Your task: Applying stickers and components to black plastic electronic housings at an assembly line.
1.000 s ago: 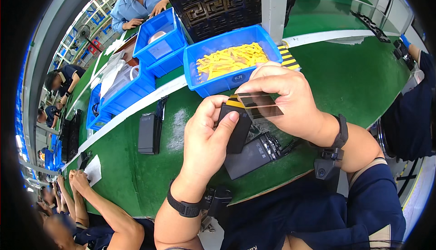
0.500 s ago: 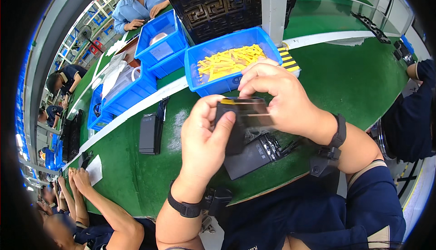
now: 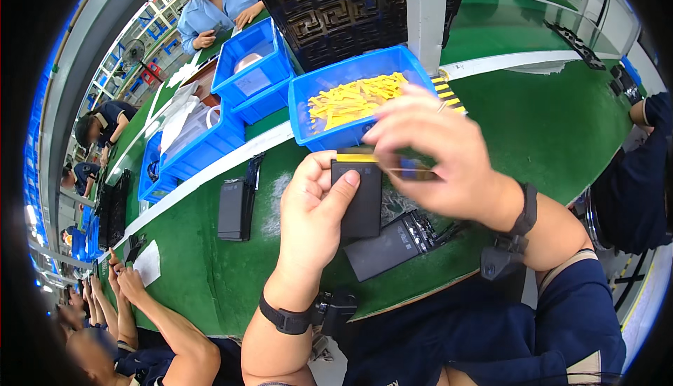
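My left hand point(image 3: 308, 200) grips a flat black battery point(image 3: 362, 207), its thumb across the front face. Along the battery's top edge runs a yellow strip point(image 3: 354, 157). Beside that top right corner is my right hand point(image 3: 438, 155), its fingers curled and smeared by motion. A dark, blurred piece shows under those fingers; whether they hold it is unclear. Below the held battery, more black batteries point(image 3: 384, 249) with dark connector ends lie on the green table point(image 3: 189, 267). Just beyond both hands stands a blue bin point(image 3: 329, 137) containing many yellow strips point(image 3: 350, 102).
Another stack of black batteries point(image 3: 231, 211) lies to the left. Blue bins point(image 3: 207, 148) line the far left, and a black patterned tray point(image 3: 336, 15) leans behind a grey post point(image 3: 424, 22). Co-workers sit at the left and across; a dark-clothed person point(image 3: 631, 183) is at right.
My right hand has shifted slightly right and its fingers have come away from the battery's top edge. The battery now faces the camera more squarely in my left hand.
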`<state>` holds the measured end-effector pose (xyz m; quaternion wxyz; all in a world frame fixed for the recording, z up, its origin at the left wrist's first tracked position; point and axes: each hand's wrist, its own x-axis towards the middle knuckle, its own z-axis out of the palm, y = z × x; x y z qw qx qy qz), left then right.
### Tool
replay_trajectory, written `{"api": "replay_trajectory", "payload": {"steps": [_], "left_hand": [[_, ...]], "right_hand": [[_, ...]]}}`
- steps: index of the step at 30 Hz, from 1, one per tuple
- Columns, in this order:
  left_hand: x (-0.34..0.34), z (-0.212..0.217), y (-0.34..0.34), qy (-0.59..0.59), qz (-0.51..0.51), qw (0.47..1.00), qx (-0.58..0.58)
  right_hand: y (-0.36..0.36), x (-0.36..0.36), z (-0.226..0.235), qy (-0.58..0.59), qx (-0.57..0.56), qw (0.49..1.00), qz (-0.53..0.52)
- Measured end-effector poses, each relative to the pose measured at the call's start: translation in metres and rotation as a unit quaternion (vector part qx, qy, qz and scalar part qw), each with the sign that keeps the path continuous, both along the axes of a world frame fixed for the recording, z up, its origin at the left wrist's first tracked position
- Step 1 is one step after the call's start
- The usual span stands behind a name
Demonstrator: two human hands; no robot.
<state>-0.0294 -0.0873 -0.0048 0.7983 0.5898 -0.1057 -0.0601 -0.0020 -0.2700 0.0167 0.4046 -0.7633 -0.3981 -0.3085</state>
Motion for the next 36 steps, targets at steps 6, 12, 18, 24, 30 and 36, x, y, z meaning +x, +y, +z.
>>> {"api": "replay_trajectory", "payload": {"steps": [6, 12, 18, 24, 30, 36], "left_hand": [[0.001, -0.002, -0.001, -0.055, 0.025, 0.998, 0.001], [-0.004, 0.004, -0.004, -0.188, 0.092, 0.94, 0.269], [-0.007, 0.008, -0.008, -0.133, 0.082, 0.976, 0.153], [0.001, 0.006, -0.001, -0.044, 0.032, 0.998, 0.025], [-0.002, 0.001, -0.004, -0.058, 0.06, 0.995, 0.053], [-0.01, 0.006, -0.015, -0.13, 0.135, 0.959, 0.214]], "right_hand": [[0.008, -0.008, -0.008, -0.035, -0.024, 0.998, -0.04], [0.0, -0.002, -0.001, -0.016, -0.046, 0.999, 0.0], [0.001, -0.008, 0.005, -0.073, -0.039, 0.996, -0.023], [0.009, 0.0, -0.006, 0.221, 0.198, 0.955, -0.014], [0.007, -0.001, -0.007, 0.228, 0.105, 0.968, -0.012], [0.005, 0.002, -0.013, 0.106, 0.018, 0.993, -0.05]]}}
